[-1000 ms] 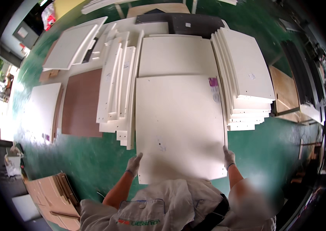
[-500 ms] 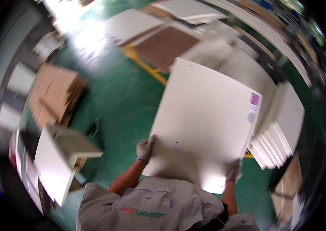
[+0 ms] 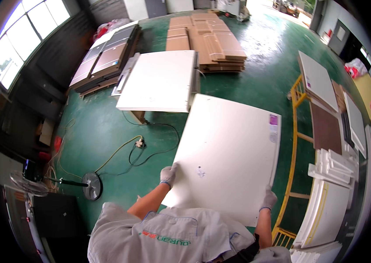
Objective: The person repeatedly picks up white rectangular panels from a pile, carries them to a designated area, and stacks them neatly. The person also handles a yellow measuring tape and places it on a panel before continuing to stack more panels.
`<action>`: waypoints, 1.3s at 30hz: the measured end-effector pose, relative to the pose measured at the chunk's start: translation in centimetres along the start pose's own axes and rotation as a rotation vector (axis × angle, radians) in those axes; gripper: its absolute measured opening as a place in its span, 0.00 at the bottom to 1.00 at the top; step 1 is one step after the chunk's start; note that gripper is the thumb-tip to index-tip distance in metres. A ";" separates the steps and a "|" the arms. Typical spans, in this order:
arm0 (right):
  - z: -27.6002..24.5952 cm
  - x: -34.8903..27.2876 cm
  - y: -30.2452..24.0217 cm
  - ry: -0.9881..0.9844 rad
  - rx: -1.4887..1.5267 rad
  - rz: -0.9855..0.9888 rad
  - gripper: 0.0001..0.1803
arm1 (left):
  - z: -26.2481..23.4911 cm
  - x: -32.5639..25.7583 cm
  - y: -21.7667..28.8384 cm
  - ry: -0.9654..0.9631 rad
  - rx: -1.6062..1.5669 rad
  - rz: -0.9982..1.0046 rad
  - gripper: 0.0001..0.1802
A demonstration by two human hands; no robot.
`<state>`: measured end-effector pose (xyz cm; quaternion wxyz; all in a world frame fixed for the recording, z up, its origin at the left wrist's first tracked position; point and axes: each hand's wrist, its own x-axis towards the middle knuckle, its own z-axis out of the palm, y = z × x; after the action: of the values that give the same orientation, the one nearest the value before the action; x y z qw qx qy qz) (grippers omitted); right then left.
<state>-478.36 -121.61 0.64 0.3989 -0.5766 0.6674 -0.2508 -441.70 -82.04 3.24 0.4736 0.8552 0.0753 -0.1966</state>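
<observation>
Between my two gloved hands is a large white panel (image 3: 227, 149), its lower edge close to my body. My left hand (image 3: 168, 174) grips the panel's left edge, thumb on the face, other fingers hidden beneath. Along the right edge, my right hand (image 3: 268, 200) is closed round the panel in the same manner. A purple label and a pale round sticker mark its upper right corner, and small dark marks show lower on its face. Beyond the panel's upper left corner stands a table topped with a white board (image 3: 159, 81); in this view the corner overlaps the board's near edge.
Cables and a plug (image 3: 140, 143) lie on the green floor ahead left, near a standing fan (image 3: 91, 186). Flat cardboard (image 3: 207, 39) is stacked behind the table, dark panels (image 3: 111, 52) at far left. On the right, a yellow-framed rack (image 3: 294, 153) holds white and brown boards.
I have turned left with the panel still in both hands. The board racks have shifted to the right of view, and the white-topped table and fan have come into sight.
</observation>
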 end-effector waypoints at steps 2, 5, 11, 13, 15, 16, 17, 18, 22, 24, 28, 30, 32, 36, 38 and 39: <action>7.2 -4.2 -3.7 -0.044 -0.017 -0.135 0.35 | -6.7 2.2 -3.4 0.101 -0.007 -0.030 0.33; 17.0 -10.5 -10.9 -0.218 -0.137 -0.228 0.36 | -16.2 6.6 -7.8 0.149 -0.189 -0.103 0.28; 29.9 -18.4 -18.6 -0.379 -0.317 -0.286 0.38 | -28.7 13.1 -14.0 -0.002 -0.121 -0.081 0.22; 32.2 -17.6 -17.3 -0.329 -0.403 -0.360 0.37 | -30.5 12.3 -12.5 -0.001 -0.031 -0.096 0.21; 33.9 -19.5 -17.9 -0.413 -0.419 -0.319 0.37 | -31.4 14.8 -14.6 0.046 -0.288 -0.127 0.20; 34.8 -20.1 -18.4 -0.446 -0.428 -0.294 0.37 | -32.0 16.5 -13.9 0.062 -0.326 -0.119 0.19; 35.8 -21.0 -19.9 -0.443 -0.408 -0.338 0.36 | -32.4 18.8 -12.6 0.077 -0.367 -0.106 0.19; 37.3 -22.0 -21.3 -0.446 -0.382 -0.381 0.36 | -33.3 21.6 -10.6 0.095 -0.411 -0.071 0.18; 45.8 -21.7 -29.7 -0.412 -0.368 -0.442 0.31 | -35.6 33.8 -2.2 0.128 -0.150 0.075 0.17; 50.1 -20.9 -34.4 -0.408 -0.308 -0.400 0.30 | -35.4 40.5 0.4 0.157 -0.105 0.129 0.17; 56.9 -17.1 -39.9 -0.329 -0.299 -0.393 0.29 | -35.1 49.4 8.8 0.143 0.094 0.110 0.20; 59.3 -17.7 -42.4 -0.267 -0.395 -0.416 0.28 | -35.5 52.9 10.5 0.145 0.230 0.076 0.24; 60.3 -18.3 -43.9 -0.158 -0.593 -0.458 0.27 | -34.4 54.1 11.3 0.270 0.486 0.165 0.26; 62.3 -17.4 -41.6 -0.262 -0.390 -0.343 0.31 | -32.2 58.1 8.1 0.181 0.063 0.278 0.28; 62.3 -17.0 -40.5 -0.277 -0.344 -0.329 0.30 | -33.2 57.1 10.2 0.003 -0.103 0.143 0.24; 63.4 -17.6 -42.3 -0.297 -0.306 -0.346 0.30 | -33.8 58.1 9.6 0.028 -0.126 0.114 0.24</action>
<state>-401.86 -105.46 3.31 0.3520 -0.7661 0.5233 -0.1239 -376.79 -62.15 3.11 0.5357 0.8294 0.0452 -0.1520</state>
